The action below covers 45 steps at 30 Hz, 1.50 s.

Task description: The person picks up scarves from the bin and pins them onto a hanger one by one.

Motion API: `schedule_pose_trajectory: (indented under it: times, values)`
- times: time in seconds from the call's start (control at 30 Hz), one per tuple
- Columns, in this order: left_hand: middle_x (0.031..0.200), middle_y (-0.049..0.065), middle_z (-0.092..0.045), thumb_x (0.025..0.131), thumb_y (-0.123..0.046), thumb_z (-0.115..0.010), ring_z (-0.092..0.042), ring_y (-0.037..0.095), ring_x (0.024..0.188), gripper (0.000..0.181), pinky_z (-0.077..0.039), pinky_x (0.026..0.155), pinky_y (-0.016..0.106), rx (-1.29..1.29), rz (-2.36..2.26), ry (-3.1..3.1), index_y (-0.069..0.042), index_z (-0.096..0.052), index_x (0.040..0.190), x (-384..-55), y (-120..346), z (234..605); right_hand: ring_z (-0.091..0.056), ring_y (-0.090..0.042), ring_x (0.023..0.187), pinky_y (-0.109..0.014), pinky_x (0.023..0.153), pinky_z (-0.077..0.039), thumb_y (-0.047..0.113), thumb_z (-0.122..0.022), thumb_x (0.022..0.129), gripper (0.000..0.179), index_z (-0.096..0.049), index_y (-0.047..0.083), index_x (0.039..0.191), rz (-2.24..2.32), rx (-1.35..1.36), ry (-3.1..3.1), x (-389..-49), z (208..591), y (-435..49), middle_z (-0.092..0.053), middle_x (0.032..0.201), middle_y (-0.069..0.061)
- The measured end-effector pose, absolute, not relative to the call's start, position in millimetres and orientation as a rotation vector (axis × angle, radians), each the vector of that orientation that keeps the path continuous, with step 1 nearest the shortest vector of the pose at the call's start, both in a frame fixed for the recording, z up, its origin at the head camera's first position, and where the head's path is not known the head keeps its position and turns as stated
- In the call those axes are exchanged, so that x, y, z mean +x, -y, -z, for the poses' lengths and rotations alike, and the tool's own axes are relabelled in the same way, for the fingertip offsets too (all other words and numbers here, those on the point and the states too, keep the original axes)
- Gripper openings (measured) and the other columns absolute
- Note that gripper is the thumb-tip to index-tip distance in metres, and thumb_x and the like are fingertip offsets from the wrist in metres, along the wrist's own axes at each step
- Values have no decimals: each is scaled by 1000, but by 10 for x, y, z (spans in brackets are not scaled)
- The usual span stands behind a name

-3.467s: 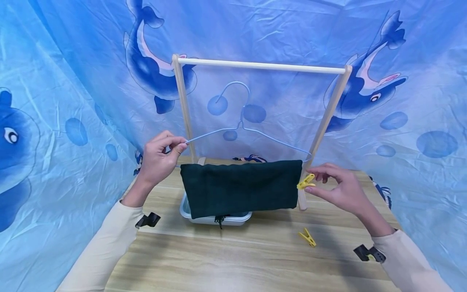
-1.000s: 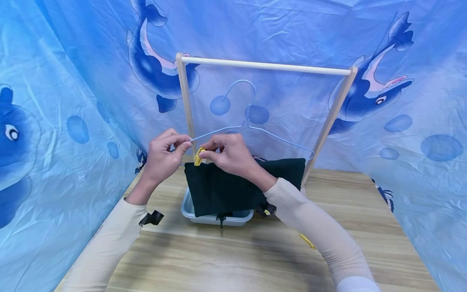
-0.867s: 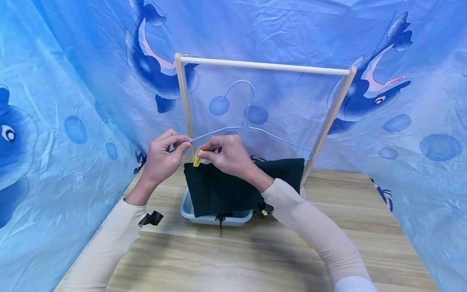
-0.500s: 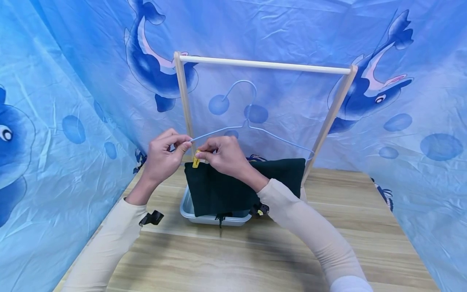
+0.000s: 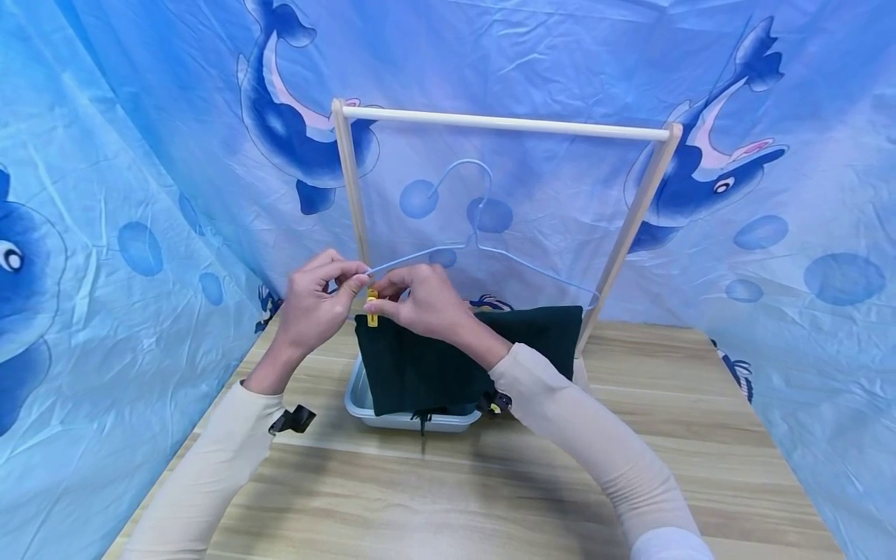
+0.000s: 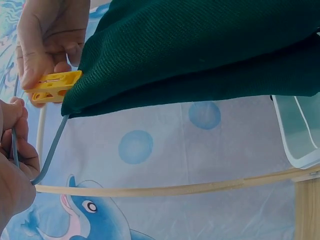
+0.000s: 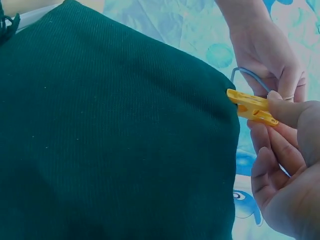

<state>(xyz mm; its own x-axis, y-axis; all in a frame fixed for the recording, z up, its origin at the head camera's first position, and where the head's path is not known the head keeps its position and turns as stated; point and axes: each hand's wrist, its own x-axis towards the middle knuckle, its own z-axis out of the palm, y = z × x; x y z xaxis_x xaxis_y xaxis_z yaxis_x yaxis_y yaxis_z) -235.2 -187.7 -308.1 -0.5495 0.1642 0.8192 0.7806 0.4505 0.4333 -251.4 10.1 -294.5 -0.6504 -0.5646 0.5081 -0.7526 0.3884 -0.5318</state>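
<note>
My left hand (image 5: 318,303) pinches the left shoulder of a light blue wire hanger (image 5: 535,270), keeping it raised in front of the rack. Folded over the hanger's lower bar is a dark green knit cloth (image 5: 448,365), with a dark fringe below. Between thumb and fingers my right hand (image 5: 427,303) pinches a yellow clothespin (image 5: 372,309) at the cloth's upper left corner. In the right wrist view the clothespin's (image 7: 252,106) tip overlaps the cloth's edge, close beside the hanger's bend. The left wrist view shows that clothespin (image 6: 55,86) from the other side, right at the cloth's corner.
A wooden rack with a white top rail (image 5: 504,122) stands behind the hanger. Under the cloth sits a pale plastic tray (image 5: 420,422) on the wood-grain table (image 5: 392,498). Blue dolphin-print curtains (image 5: 126,155) enclose the back and sides.
My right hand has crossed from the cloth's right end to its left corner with the clothespin, then lowered it onto the edge. The loose clothespin on the table is now hidden behind my right arm.
</note>
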Motion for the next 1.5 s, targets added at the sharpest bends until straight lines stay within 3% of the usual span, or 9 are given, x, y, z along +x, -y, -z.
schedule_pose_trajectory:
  times: [0.2, 0.53, 0.8, 1.07, 1.5]
  values:
    - [76, 4, -57, 91, 3, -73, -50, 11, 74, 6, -37, 63, 21, -795, 1092, 1985, 3, -78, 95, -2335, 1872, 3081, -68, -6, 81, -21, 75, -55, 27, -79, 92, 28, -78, 9, 114, -1146, 1160, 2403, -2504, 2970, -114, -77, 92, 2]
    - [78, 5, -57, 92, 4, -71, -49, 12, 74, 7, -40, 66, 20, -799, 1103, 1992, 5, -77, 96, -2306, 1878, 3062, -67, -5, 82, -21, 70, -55, 31, -79, 92, 32, -77, 12, 117, -1198, 1144, 2385, -2467, 2953, -215, -77, 106, -1]
    - [78, 5, -59, 92, 4, -72, -49, 11, 73, 9, -39, 64, 19, -789, 1106, 1988, 6, -78, 98, -2334, 1894, 3058, -67, -4, 81, -30, 76, -58, 28, -78, 93, 32, -76, 10, 119, -1260, 1159, 2323, -2445, 2886, -462, -77, 106, -1]
    - [78, 6, -59, 91, 5, -73, -48, 11, 73, 9, -39, 65, 19, -790, 1110, 1971, 6, -78, 98, -2353, 1897, 3049, -66, -7, 79, -30, 68, -56, 18, -79, 91, 27, -77, 10, 117, -1319, 1186, 2185, -2420, 2885, -784, -76, 100, 0]
    - [77, 9, -60, 88, 9, -73, -48, 9, 72, 9, -39, 64, 17, -789, 1116, 1939, 8, -77, 96, -2360, 1894, 3026, -65, -14, 80, -26, 67, -55, 5, -78, 89, 28, -77, 7, 117, -1392, 1088, 2082, -2303, 2988, -1430, -77, 101, -4]
